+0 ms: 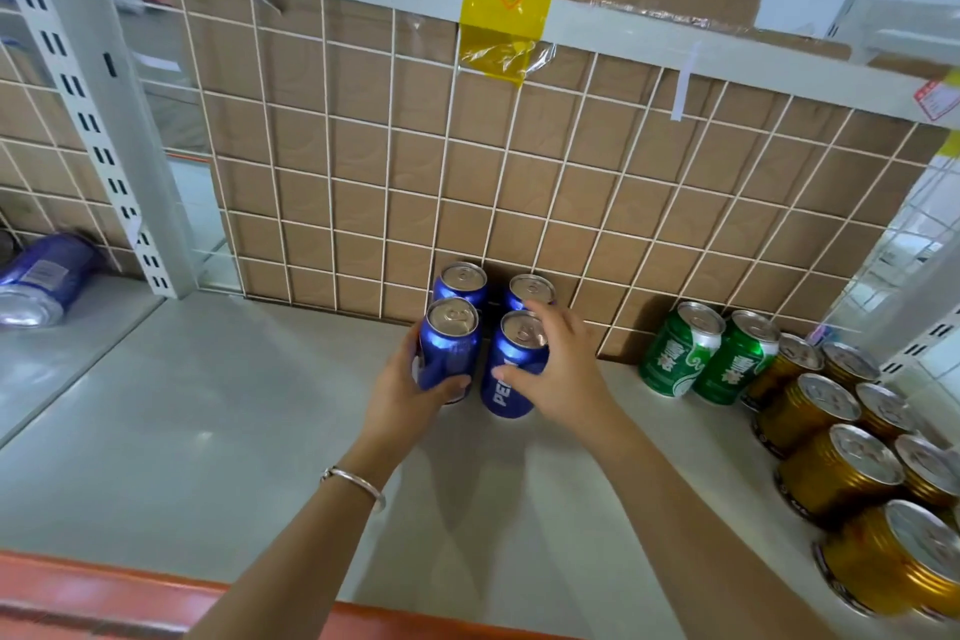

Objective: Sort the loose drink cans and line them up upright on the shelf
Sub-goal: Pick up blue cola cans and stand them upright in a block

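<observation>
Several blue cans stand upright in two short rows at the back of the white shelf (208, 411). My left hand (410, 379) is wrapped around the front left blue can (451, 343). My right hand (558, 364) grips the front right blue can (511, 369), fingers over its top rim and thumb on its side. Behind them stand two more blue cans (461, 282) (530, 290) against the wire grid. Two green cans (680, 348) (737, 359) stand upright to the right.
Several gold cans (841, 473) stand in rows along the right side of the shelf. A blue can (41, 276) lies on its side on the neighbouring shelf at far left. A wire grid (467, 161) backed by cardboard closes the rear. An orange edge (104, 592) runs along the front.
</observation>
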{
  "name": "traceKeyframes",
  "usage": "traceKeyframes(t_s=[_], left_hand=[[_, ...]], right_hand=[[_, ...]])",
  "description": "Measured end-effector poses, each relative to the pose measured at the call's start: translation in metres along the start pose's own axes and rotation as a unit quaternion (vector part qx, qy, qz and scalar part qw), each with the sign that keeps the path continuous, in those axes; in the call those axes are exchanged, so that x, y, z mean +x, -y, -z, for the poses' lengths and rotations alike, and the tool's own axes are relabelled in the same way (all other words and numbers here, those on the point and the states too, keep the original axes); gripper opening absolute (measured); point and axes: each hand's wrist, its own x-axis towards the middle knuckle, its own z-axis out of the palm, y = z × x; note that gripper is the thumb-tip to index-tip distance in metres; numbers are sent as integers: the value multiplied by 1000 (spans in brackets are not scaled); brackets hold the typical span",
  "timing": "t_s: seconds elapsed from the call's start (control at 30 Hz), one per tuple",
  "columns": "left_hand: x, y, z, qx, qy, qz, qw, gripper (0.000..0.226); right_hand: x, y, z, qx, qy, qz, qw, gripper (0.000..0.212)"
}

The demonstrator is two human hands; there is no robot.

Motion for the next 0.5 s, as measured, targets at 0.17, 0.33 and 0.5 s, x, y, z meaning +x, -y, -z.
traceKeyframes(t_s=[0.17, 0.33, 0.5], left_hand=[[5, 6, 10, -32, -1, 4, 999, 71], [15, 17, 5, -86, 67, 9, 994, 96], [26, 21, -4, -122, 90, 5, 988, 116]], right_hand=[[-7, -31, -31, 158, 3, -60, 986, 110], [7, -35, -38, 226, 29, -57, 972, 108], [13, -41, -45, 246, 17, -35, 969, 105]])
